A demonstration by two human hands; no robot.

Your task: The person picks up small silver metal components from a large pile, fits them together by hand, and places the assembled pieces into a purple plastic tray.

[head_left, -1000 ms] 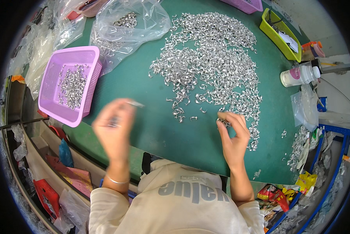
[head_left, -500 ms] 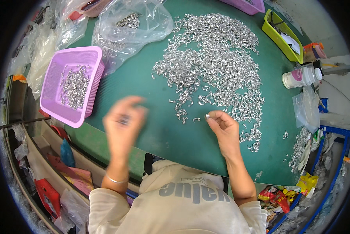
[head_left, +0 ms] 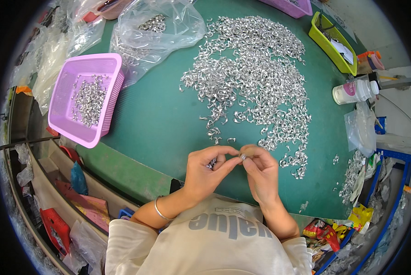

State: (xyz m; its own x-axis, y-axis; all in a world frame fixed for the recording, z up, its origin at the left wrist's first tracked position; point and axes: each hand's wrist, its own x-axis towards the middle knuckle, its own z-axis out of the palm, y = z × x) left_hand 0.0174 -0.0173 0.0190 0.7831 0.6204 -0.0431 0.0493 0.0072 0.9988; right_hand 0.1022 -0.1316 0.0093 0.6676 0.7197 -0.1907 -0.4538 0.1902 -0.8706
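Left hand and right hand meet fingertip to fingertip at the green table

The right thumb and forefinger pinch a small silver piece near the table's front edge. The left thumb and forefinger point at the same spot — whether they grip it too cannot be told — and the other left fingers curl around loose silver pieces. Beyond, a broad pile of curved metal bits covers the middle of the tabletop. At the left edge sits a purple basket holding similar bits, beside a clear plastic bag. Along the right stand a lime-green tray and a white bottle, with a pale wall behind. Lower down, beige compartments show at left, a blue frame at right.
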